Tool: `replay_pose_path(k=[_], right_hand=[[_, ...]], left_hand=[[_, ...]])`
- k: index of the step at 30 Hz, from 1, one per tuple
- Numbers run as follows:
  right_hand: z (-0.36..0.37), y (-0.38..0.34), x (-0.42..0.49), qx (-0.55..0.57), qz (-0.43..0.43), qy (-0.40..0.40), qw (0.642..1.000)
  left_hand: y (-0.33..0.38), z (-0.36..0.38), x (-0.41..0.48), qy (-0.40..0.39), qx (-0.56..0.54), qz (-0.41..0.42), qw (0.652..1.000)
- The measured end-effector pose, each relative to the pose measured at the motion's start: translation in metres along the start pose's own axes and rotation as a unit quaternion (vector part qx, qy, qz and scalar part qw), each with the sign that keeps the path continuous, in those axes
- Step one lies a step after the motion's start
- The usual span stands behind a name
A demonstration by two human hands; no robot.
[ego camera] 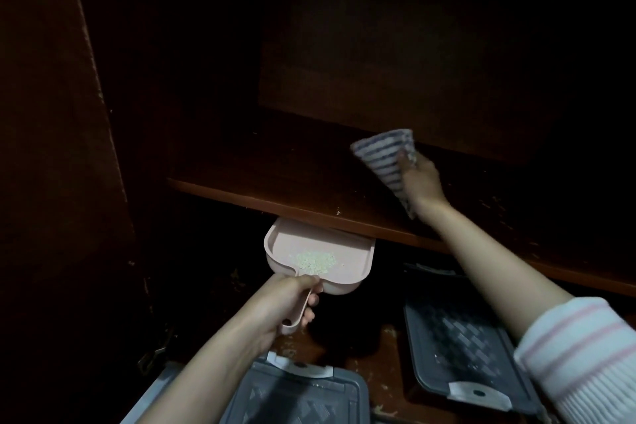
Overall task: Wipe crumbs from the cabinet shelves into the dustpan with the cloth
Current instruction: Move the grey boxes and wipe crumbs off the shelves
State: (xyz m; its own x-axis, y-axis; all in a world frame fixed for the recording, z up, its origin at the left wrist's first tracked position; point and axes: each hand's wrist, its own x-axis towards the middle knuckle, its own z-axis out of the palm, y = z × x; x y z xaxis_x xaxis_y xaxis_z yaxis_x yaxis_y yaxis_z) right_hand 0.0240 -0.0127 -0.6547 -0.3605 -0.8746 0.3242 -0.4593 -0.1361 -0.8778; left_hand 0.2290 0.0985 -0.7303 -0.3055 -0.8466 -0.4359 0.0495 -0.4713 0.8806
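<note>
Gripping the cloth (385, 162) in our right hand (421, 182), left hand (289, 299) clasping the dustpan (320, 251) handle; pan sits down-left, under the shelf (275, 189) edge.

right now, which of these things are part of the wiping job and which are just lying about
In the job: striped cloth in the right hand, pink dustpan in the left hand, crumbs in it, cabinet shelf.
Lying about: two grey containers below the shelf.
</note>
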Motion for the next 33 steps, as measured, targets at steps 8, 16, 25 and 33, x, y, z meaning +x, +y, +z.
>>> replay_pose_path(k=[8, 16, 25, 33], right_hand=[[-0.054, 0.005, 0.015, -0.144, 0.001, 0.090, 0.986], [-0.027, 0.017, 0.002, -0.369, 0.088, -0.075, 0.922], [0.054, -0.027, -0.039, -0.322, -0.047, -0.203, 0.924], [0.040, -0.042, -0.068, 0.056, 0.035, -0.257, 0.964]], left_hand=[[0.000, 0.002, 0.004, 0.002, -0.009, -0.007, 1.000], [0.000, 0.001, 0.003, -0.001, -0.007, -0.001, 1.000], [-0.001, 0.003, 0.007, 0.002, -0.004, -0.003, 1.000], [0.001, 0.000, 0.002, 0.004, -0.009, 0.000, 1.000]])
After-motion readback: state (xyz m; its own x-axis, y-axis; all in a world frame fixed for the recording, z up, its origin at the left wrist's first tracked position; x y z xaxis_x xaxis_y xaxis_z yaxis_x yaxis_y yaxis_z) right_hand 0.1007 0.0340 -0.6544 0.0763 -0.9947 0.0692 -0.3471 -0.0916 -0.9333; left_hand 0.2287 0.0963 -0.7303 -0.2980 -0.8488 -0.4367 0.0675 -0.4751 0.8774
